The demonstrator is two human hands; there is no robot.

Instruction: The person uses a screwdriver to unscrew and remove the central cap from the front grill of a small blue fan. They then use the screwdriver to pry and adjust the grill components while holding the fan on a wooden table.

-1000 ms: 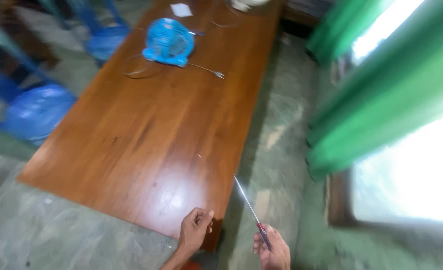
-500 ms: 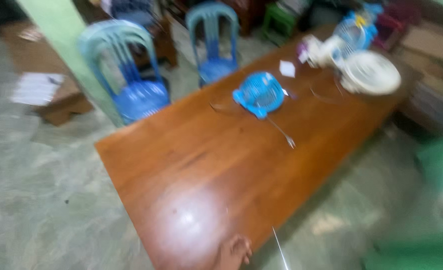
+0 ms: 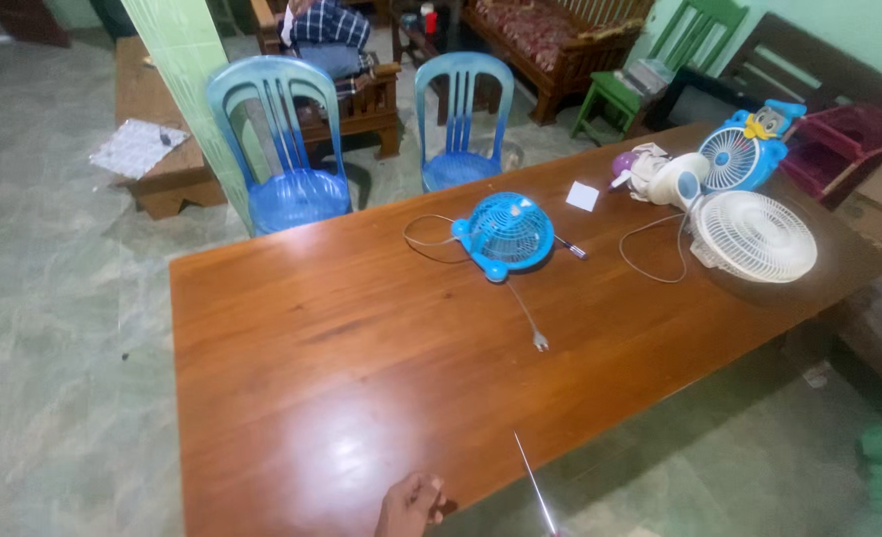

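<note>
A long wooden desk (image 3: 361, 348) fills the frame; a blue fan (image 3: 505, 234) lies upper centre. At the bottom edge, the left hand (image 3: 411, 504) rests curled, empty, beside a thin metal rod (image 3: 534, 489); the right hand is out of frame.

A long wooden table (image 3: 361, 378) carries three small fans (image 3: 505, 234) (blue, white, mixed) and a paper slip (image 3: 582, 196).

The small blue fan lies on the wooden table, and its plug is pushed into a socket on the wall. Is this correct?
Not quite. The small blue fan does lie on the wooden table, but its plug is in no socket: it rests loose on the tabletop, as the head view shows.
</note>
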